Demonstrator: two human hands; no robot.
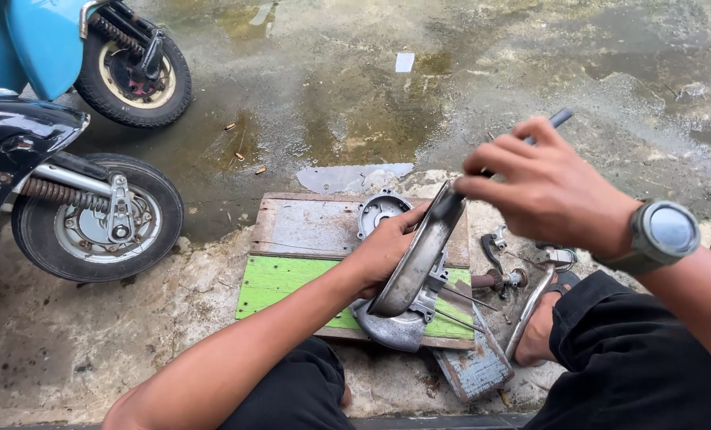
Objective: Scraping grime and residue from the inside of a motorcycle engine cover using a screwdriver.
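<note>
My left hand point(386, 248) grips a grey metal engine cover point(419, 253), holding it tilted on edge over a wooden board point(292, 263) painted green and grey. My right hand point(543, 187), with a grey watch point(662, 233) on the wrist, is closed around a dark rod-like tool point(561, 119) whose end sticks out past my fingers above the cover's upper rim. A second metal casing point(379, 210) lies on the board behind the cover, and another grey housing point(394, 328) sits under it.
Two scooter front wheels stand at the left, one black point(93, 215), one under a blue body point(136, 72). Wet concrete with puddles point(355, 111) lies ahead. Small metal parts and rods point(499, 279) lie by my sandalled right foot point(535, 318). A grey plank point(475, 368) sits below.
</note>
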